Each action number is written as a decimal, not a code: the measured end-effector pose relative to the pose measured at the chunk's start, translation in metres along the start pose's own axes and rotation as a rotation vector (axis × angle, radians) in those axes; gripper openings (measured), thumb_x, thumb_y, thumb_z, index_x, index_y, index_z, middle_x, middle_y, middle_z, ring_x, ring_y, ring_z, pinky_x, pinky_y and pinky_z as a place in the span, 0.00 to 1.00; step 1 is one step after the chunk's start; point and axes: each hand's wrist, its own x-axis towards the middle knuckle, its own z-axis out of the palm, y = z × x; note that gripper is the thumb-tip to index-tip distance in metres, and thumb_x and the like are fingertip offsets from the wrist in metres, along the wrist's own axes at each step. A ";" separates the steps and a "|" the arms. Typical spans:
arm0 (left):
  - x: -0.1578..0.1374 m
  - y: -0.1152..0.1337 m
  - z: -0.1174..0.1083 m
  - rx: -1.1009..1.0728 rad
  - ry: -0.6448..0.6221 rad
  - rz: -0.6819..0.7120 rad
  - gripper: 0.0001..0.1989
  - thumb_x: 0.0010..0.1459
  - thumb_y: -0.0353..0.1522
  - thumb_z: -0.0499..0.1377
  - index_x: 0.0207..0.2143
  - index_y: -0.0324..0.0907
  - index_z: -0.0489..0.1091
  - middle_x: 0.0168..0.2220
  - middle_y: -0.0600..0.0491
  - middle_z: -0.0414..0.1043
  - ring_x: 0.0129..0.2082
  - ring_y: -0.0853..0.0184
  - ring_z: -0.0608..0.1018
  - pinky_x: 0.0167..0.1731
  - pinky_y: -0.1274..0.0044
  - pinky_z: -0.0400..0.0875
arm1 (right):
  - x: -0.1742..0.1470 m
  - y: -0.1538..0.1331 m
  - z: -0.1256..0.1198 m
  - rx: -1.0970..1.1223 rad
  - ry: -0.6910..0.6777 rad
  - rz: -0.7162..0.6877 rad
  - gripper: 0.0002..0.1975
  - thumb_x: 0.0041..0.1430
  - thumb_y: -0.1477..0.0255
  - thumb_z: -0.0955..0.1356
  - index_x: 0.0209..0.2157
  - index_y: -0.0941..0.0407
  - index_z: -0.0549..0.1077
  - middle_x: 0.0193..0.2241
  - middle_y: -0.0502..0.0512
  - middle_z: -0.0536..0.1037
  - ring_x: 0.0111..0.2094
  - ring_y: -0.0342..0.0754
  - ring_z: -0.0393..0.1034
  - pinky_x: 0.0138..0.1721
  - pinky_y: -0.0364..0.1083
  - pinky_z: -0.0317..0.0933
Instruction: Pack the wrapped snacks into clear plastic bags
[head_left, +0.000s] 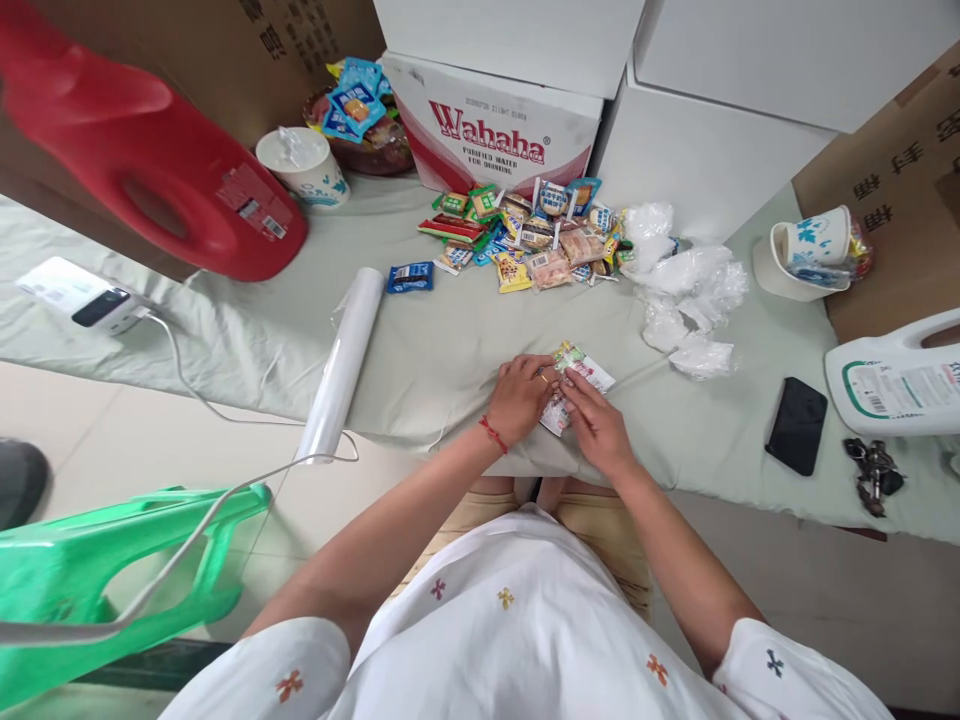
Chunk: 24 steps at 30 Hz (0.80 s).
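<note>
A small printed packet, white with green and red areas, lies near the front edge of the cloth-covered table. My left hand, with a red string on the wrist and a ring, is closed with its fingertips on the packet's left side. From the right, my right hand pinches the same packet, fingers pressed together close to the left fingertips. Both hands cover part of the packet, so its middle is hidden.
Behind are a heap of wrapped snacks, a blue packet and crumpled clear plastic. A film roll overhangs the edge at left. A phone and keys lie right; a cable hangs left above a green stool.
</note>
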 end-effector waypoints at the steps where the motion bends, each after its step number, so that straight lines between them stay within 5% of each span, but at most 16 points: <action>1: 0.001 0.001 0.000 0.021 -0.004 -0.008 0.14 0.72 0.35 0.51 0.50 0.45 0.75 0.57 0.47 0.73 0.55 0.56 0.70 0.50 0.64 0.61 | -0.002 0.002 -0.002 0.079 0.059 -0.012 0.20 0.74 0.63 0.60 0.61 0.50 0.73 0.63 0.59 0.71 0.60 0.53 0.70 0.58 0.52 0.68; 5: 0.001 0.006 0.001 0.107 -0.024 -0.019 0.12 0.71 0.34 0.53 0.47 0.46 0.76 0.56 0.47 0.74 0.53 0.55 0.69 0.48 0.63 0.62 | -0.011 0.000 0.004 0.080 0.076 -0.002 0.21 0.63 0.56 0.72 0.54 0.50 0.76 0.52 0.60 0.75 0.46 0.53 0.75 0.44 0.49 0.71; 8: 0.002 0.009 0.000 0.124 -0.041 -0.026 0.13 0.71 0.35 0.52 0.46 0.45 0.76 0.55 0.46 0.74 0.50 0.55 0.69 0.47 0.62 0.63 | -0.008 -0.003 0.012 0.046 0.018 0.070 0.11 0.66 0.62 0.69 0.45 0.51 0.79 0.41 0.56 0.75 0.38 0.50 0.73 0.36 0.47 0.67; 16: 0.003 -0.014 -0.014 -0.165 -0.083 0.118 0.18 0.72 0.40 0.50 0.51 0.43 0.75 0.55 0.44 0.73 0.54 0.57 0.70 0.56 0.62 0.64 | 0.008 -0.002 0.008 0.273 0.055 0.187 0.05 0.63 0.69 0.69 0.33 0.52 0.77 0.35 0.52 0.74 0.36 0.47 0.71 0.40 0.46 0.64; 20: -0.004 -0.026 -0.019 -0.195 -0.132 0.192 0.20 0.66 0.43 0.58 0.56 0.45 0.74 0.61 0.44 0.69 0.55 0.55 0.71 0.56 0.62 0.64 | 0.007 -0.004 0.002 0.337 0.041 0.207 0.06 0.62 0.69 0.68 0.34 0.53 0.78 0.36 0.52 0.75 0.37 0.48 0.71 0.41 0.46 0.64; 24: -0.012 -0.022 -0.014 -0.170 -0.095 0.091 0.16 0.66 0.40 0.60 0.54 0.48 0.76 0.62 0.47 0.69 0.56 0.55 0.71 0.56 0.61 0.65 | -0.003 -0.004 -0.005 0.251 0.320 0.380 0.12 0.63 0.62 0.68 0.42 0.54 0.78 0.38 0.55 0.77 0.41 0.50 0.72 0.45 0.48 0.64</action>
